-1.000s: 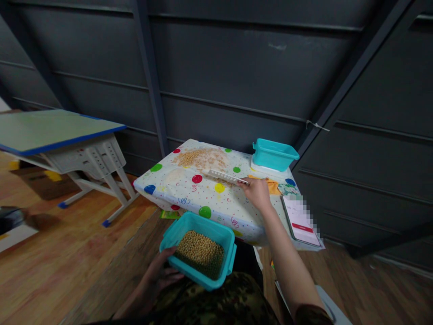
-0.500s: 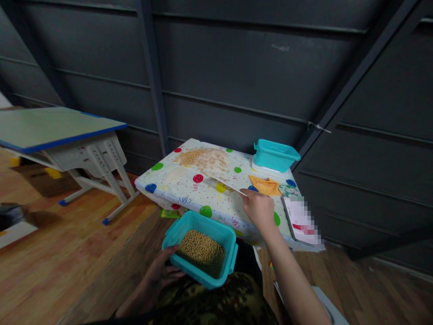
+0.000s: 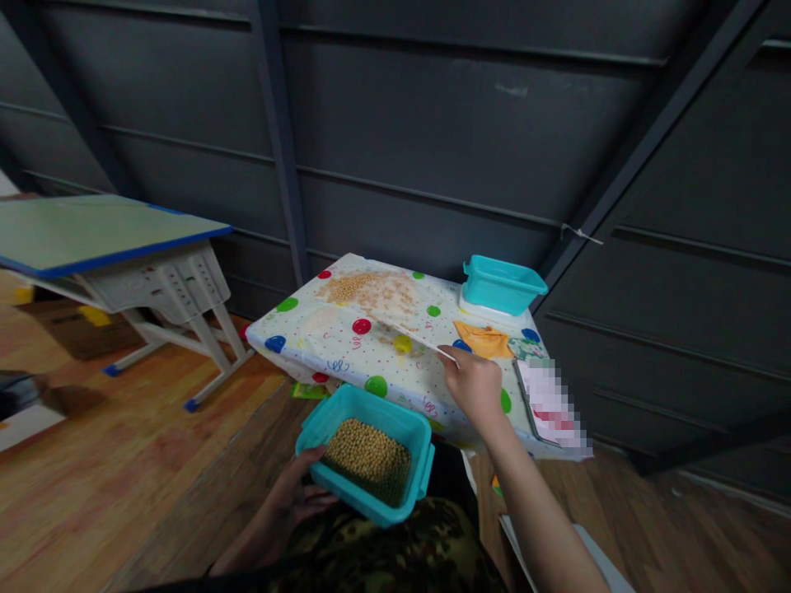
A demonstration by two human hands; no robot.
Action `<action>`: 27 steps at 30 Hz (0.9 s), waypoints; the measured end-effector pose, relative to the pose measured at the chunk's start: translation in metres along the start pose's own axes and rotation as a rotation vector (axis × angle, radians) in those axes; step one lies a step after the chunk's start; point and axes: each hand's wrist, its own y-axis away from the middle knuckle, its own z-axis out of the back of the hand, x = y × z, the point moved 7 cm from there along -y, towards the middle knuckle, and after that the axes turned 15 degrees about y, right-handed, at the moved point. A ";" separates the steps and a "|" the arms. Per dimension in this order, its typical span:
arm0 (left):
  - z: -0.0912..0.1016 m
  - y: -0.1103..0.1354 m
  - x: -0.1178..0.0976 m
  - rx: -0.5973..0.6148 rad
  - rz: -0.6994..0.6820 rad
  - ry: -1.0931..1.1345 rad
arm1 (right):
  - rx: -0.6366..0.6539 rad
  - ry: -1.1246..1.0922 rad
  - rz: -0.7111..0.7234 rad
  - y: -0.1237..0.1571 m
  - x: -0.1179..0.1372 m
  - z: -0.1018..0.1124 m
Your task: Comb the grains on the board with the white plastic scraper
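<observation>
My left hand (image 3: 297, 490) grips the near left side of a turquoise plastic box (image 3: 415, 469), with the thumb over the rim. Soybeans (image 3: 367, 449) lie in this box, held tilted in front of my body below the table's edge. Over the table, my right hand (image 3: 473, 381) is closed around the end of a long thin white stick (image 3: 422, 339). Its far end points left toward the loose beans and is too faint to make out. Beans (image 3: 347, 287) are heaped on the tablecloth, with a paler, broken-looking scatter (image 3: 392, 294) to their right.
A second turquoise box (image 3: 503, 284) stands on a white lid at the table's back right. An orange cloth (image 3: 484, 338) and a tablet-like flat object (image 3: 549, 403), partly blurred, lie along the right side. A school desk (image 3: 117, 235) is at left; a dark wall rises behind.
The stick has shifted slightly, its far end a little further left. My right hand has barely moved, and the box in my left hand stays where it was.
</observation>
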 end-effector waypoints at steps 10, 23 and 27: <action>-0.011 0.013 -0.010 0.017 0.015 -0.030 | 0.113 -0.001 0.131 0.002 0.023 -0.004; -0.007 0.006 -0.023 -0.061 -0.108 0.025 | 0.132 -0.039 0.153 -0.014 0.024 -0.005; -0.007 0.006 -0.025 -0.031 -0.102 0.041 | 0.108 -0.082 0.144 -0.013 0.021 -0.002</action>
